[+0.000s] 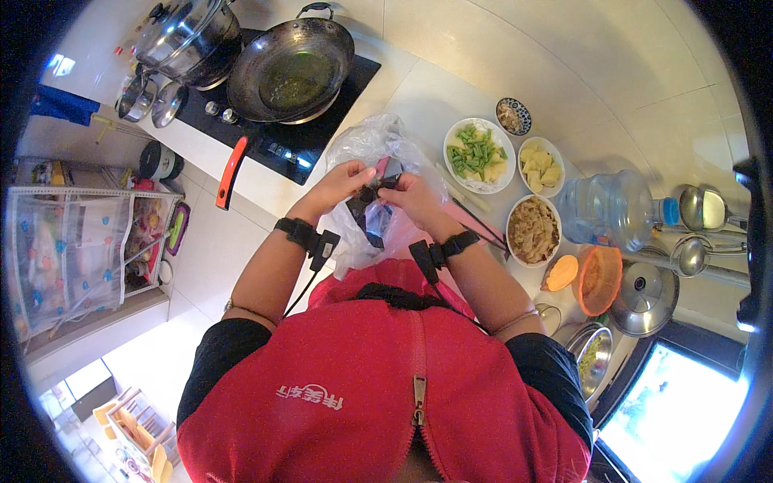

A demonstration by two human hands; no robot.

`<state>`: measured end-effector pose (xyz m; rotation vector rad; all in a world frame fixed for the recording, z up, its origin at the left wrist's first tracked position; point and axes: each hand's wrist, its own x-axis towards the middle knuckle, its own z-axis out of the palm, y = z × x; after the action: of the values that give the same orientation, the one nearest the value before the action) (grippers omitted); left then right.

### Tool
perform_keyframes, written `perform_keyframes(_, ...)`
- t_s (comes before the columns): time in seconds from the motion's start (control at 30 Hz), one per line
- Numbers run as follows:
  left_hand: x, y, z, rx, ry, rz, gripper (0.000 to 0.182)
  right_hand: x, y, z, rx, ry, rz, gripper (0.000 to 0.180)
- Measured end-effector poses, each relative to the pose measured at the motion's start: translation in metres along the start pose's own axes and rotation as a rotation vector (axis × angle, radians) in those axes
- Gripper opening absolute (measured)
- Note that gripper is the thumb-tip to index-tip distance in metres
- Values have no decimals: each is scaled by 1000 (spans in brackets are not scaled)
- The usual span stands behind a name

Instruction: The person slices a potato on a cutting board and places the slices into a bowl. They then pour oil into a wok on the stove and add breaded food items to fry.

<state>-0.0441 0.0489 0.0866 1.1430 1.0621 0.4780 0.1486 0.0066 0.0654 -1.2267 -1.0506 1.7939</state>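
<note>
My left hand [332,190] and my right hand [413,199] meet over the counter, gripping a dark, shiny packet [362,208] between thumbs and fingers. Crumpled clear plastic bag [365,142] film spreads around and beneath the packet. What the packet contains cannot be seen. Under the bag, to the right, lies a pink board [462,218]. Just beyond my right hand is a plate [452,175] of cut green beans and pale pieces. Beside it stand a bowl [561,166] of yellowish slices and a bowl [513,249] of brownish sliced food.
At the upper left, a wok [244,78] holding oily liquid sits on a black cooktop [272,151], beside a lidded steel pot [211,51]. A red handle [231,175] juts past the counter edge. Rightward are a water jug [610,208], an orange basket [613,278] and a steel lid [658,308].
</note>
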Motion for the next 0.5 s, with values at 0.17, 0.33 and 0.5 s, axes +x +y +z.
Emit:
perform_keyframes(0.17, 4, 7, 3, 439, -111, -3, 21, -13, -7, 6, -615, 136, -50, 27)
perform_keyframes(0.33, 2, -1, 11, 318, -67, 298, 15, -34, -34, 19, -1031, 214, -875, 34)
perform_keyframes(0.5, 2, -3, 9, 420, -36, 270, 17, -26, -30, 6, -943, 23, -533, 26)
